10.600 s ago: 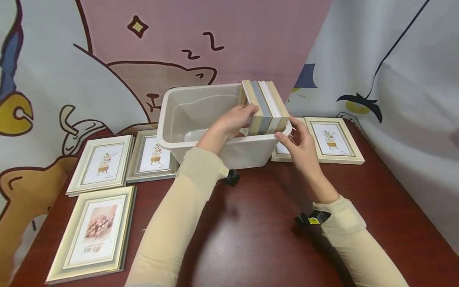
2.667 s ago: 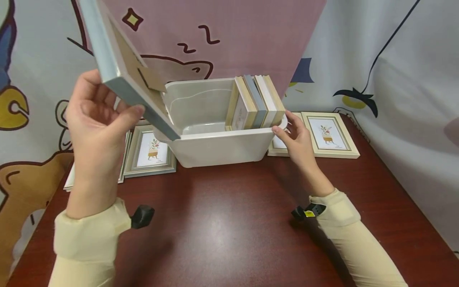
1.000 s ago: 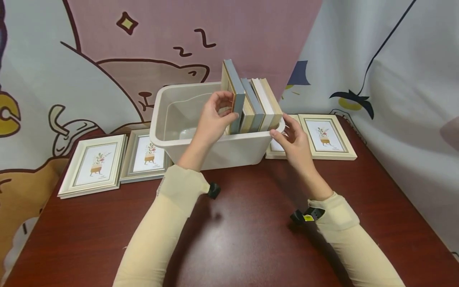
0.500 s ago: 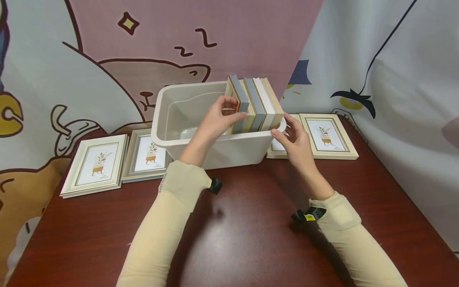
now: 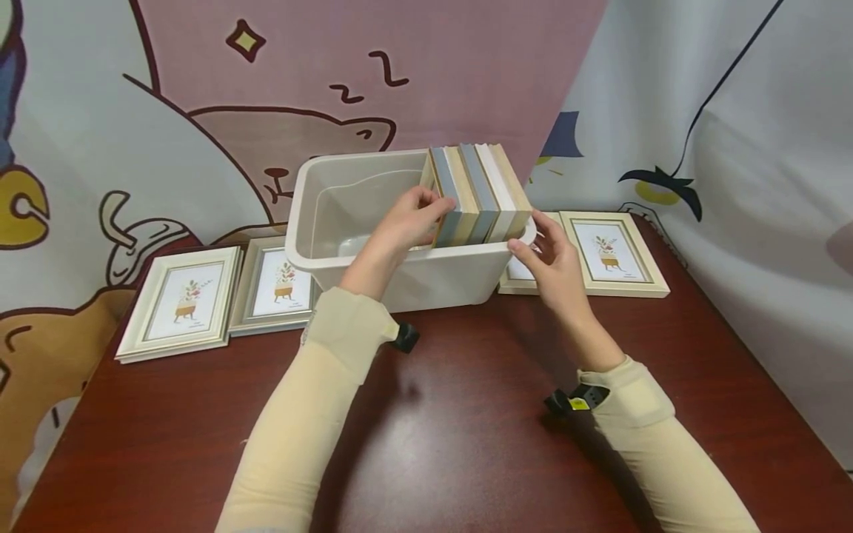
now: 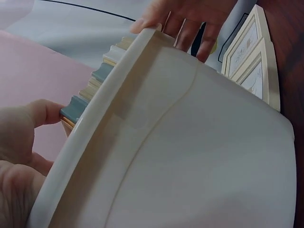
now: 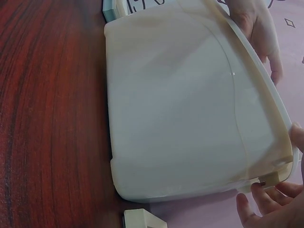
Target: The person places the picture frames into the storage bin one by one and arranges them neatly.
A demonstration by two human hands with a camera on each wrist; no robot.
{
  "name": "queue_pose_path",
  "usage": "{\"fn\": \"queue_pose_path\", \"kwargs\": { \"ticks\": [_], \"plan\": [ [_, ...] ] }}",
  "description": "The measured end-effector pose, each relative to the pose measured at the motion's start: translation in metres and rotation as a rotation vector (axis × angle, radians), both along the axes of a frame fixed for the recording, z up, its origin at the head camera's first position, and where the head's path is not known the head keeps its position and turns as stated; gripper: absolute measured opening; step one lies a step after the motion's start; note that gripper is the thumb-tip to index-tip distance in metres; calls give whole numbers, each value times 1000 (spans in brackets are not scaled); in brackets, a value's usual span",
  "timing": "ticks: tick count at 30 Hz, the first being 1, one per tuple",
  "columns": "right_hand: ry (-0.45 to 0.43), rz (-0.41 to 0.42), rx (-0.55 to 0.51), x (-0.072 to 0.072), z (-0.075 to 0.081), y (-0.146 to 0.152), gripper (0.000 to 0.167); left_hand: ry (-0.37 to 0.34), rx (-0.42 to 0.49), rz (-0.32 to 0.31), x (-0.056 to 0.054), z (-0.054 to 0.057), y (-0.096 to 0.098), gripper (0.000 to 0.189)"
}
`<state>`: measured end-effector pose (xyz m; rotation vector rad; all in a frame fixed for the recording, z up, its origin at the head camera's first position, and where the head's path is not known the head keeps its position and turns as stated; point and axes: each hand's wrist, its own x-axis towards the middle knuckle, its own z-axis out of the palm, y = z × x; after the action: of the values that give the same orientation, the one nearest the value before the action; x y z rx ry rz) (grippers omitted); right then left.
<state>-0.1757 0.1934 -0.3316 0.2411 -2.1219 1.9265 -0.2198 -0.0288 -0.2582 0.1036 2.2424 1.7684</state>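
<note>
A light grey plastic bin (image 5: pixel 413 280) stands on the table, with several picture frames upright side by side at its right end. My left hand (image 5: pixel 400 228) pinches the blue-grey picture frame (image 5: pixel 443 172), the leftmost of the row, between thumb and fingers. It leans against a cream frame (image 5: pixel 463 178) beside it. In the left wrist view, the blue-grey frame's edge (image 6: pixel 74 109) shows above the bin rim, with fingers at it. My right hand (image 5: pixel 556 259) grips the bin's right rim, thumb on the near side; the right wrist view shows its fingers (image 7: pixel 266 197) around that corner.
Left of the bin lie a cream picture frame (image 5: pixel 180 303), seemingly stacked on another, and a silvery frame (image 5: pixel 273 285). Two cream frames lie to the right, one (image 5: pixel 609 252) fully visible, one partly behind my hand. A printed curtain (image 5: pixel 493 74) hangs behind the dark table (image 5: pixel 466 414).
The frame lying at front left is gone from there. My left hand carried a blue-grey frame into the bin, then lowered it against the row. My right hand stayed on the rim.
</note>
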Motion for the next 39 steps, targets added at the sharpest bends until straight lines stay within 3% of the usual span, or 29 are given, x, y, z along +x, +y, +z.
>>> {"fn": "queue_pose_path", "kwargs": {
  "ticks": [9, 16, 21, 33, 39],
  "plan": [
    [2, 2, 3, 0, 0, -1, 57, 6, 25, -22, -2, -1, -2, 19],
    [-5, 1, 2, 0, 2, -2, 57, 157, -109, 23, 1, -2, 0, 39],
    [-8, 3, 6, 0, 1, -1, 57, 223, -143, 54, 2, -3, 1, 50],
    [-10, -8, 38, 1, 1, 1, 57, 172, -36, 69, 2, -1, 2, 52],
    [-9, -9, 18, 1, 0, 0, 57, 147, -36, 56, 3, 1, 2, 52]
  ]
}}
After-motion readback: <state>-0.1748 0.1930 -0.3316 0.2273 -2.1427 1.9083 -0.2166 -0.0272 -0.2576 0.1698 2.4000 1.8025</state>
